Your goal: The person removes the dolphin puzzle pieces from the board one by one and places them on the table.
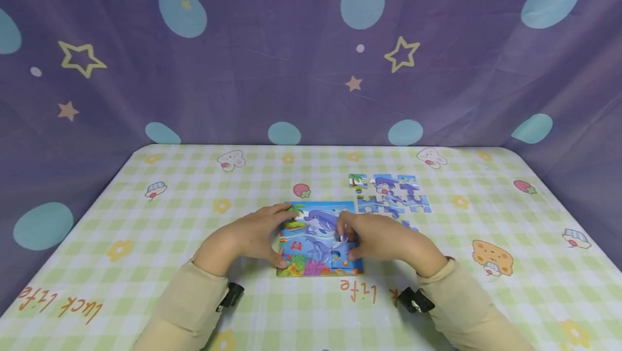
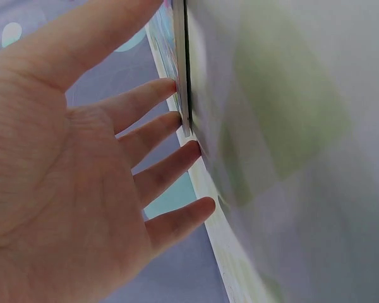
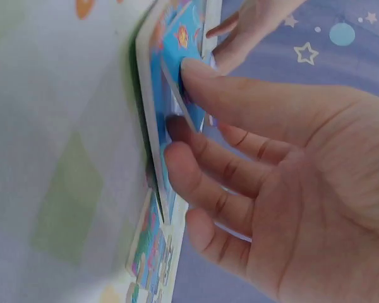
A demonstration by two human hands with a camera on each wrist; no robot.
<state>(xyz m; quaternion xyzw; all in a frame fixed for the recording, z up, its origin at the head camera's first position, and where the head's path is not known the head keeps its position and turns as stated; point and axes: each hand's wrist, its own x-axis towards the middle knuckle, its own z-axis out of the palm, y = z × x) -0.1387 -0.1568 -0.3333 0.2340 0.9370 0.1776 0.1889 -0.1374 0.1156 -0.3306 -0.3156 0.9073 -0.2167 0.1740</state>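
A jigsaw board [image 1: 311, 267] with a dolphin, coral and a palm tree lies between my hands in the head view. My left hand [image 1: 255, 235] steadies its left side, thumb near the lower corner and fingers stretched along the upper edge. In the left wrist view the fingers [image 2: 158, 180] are spread and fairly straight beside the board. My right hand [image 1: 381, 235] pinches a blue jigsaw piece [image 3: 183, 39] with an orange starfish. The piece tilts over the board's lower right part, its far edge raised from the board in the right wrist view.
Several loose jigsaw pieces [image 1: 421, 204] lie beyond my right hand, close to the board's upper right corner. A checked tablecloth [image 1: 180, 221] covers the table. Behind it hangs a purple curtain [image 1: 272, 70] with stars and blue ovals.
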